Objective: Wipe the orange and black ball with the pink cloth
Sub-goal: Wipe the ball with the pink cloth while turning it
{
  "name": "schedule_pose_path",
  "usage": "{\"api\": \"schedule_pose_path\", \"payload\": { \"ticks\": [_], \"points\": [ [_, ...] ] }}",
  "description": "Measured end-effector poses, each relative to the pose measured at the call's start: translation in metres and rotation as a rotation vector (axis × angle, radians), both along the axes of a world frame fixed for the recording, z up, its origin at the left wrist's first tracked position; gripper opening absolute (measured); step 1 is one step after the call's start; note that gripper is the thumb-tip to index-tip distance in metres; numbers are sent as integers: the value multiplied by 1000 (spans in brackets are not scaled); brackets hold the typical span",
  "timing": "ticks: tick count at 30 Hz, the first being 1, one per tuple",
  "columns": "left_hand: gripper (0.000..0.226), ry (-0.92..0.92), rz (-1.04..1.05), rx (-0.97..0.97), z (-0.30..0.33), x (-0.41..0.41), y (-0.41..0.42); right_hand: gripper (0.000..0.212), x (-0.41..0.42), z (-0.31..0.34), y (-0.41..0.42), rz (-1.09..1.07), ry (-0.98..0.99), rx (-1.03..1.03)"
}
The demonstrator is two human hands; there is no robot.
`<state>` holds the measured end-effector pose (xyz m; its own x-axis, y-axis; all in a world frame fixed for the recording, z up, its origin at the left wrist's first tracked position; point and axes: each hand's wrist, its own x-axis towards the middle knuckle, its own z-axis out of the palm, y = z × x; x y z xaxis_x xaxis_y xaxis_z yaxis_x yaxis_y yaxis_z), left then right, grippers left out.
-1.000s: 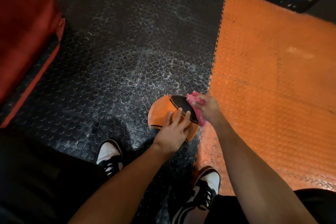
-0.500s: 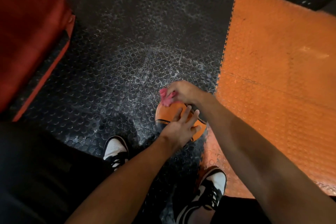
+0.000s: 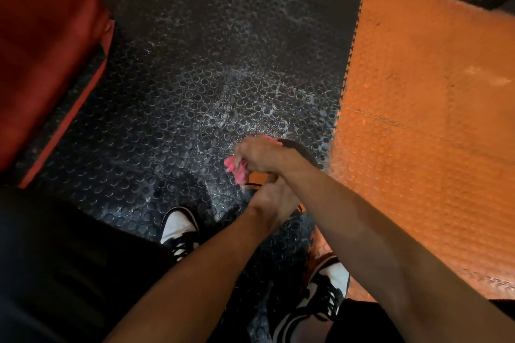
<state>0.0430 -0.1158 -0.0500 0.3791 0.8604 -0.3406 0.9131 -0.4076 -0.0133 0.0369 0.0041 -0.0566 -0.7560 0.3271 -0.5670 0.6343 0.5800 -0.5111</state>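
Cloth (image 3: 237,168) in right hand (image 3: 257,156) on ball (image 3: 299,149) (no legible writing)

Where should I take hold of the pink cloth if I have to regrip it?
Take the pink cloth by the bunched tail that hangs free left of the right hand, coming from the left over the black floor; the rest is wadded inside the fist against the ball.

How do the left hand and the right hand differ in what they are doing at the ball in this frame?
The right hand grips the pink cloth, bunched in its curled fingers; the left hand holds no cloth. The right hand sits over the ball's top and far-left side, while the left hand rests on its near side. The right forearm crosses above the left hand, hiding the left hand's fingers. Both hands are at the ball, on the black studded floor.
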Motion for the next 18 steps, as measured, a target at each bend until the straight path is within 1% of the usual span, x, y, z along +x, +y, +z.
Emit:
{"api": "schedule_pose_path", "payload": {
  "ticks": [1, 3, 5, 7, 9, 11, 13, 14, 16, 18],
  "points": [
    [65, -24, -41, -16, 0, -3, 0, 21, 3, 1, 6, -33, 26, -28],
    [64, -69, -5, 6, 2, -9, 0, 23, 12, 7, 23, -128, 64, -33],
    [63, -101, -3, -21, 4, -11, -2, 25, 28, 10, 40, -250, 93, 0],
    [60, -110, -21, -45, 4, -13, -2, 23, 55, 3, 51, -398, 194, -25],
    [61, -130, -9, -73, 4, -14, -3, 20, 87, -7, 54, -618, 322, -125],
    [69, -114, 1, -70, 5, -11, -6, 19, 111, -10, 42, -879, 421, -200],
    [74, -98, -6, -47, 7, -6, -9, 22, 128, -15, 30, -1080, 457, -203],
    [74, -90, -10, -44, 7, -4, -9, 22, 134, -18, 25, -1155, 442, -180],
    [74, -92, -12, -39, 8, -2, -10, 20, 139, -25, 23, -1201, 431, -127],
    [72, -88, -22, -53, 9, -1, -10, 18, 129, -20, 27, -1102, 420, -95]
  ]
}}
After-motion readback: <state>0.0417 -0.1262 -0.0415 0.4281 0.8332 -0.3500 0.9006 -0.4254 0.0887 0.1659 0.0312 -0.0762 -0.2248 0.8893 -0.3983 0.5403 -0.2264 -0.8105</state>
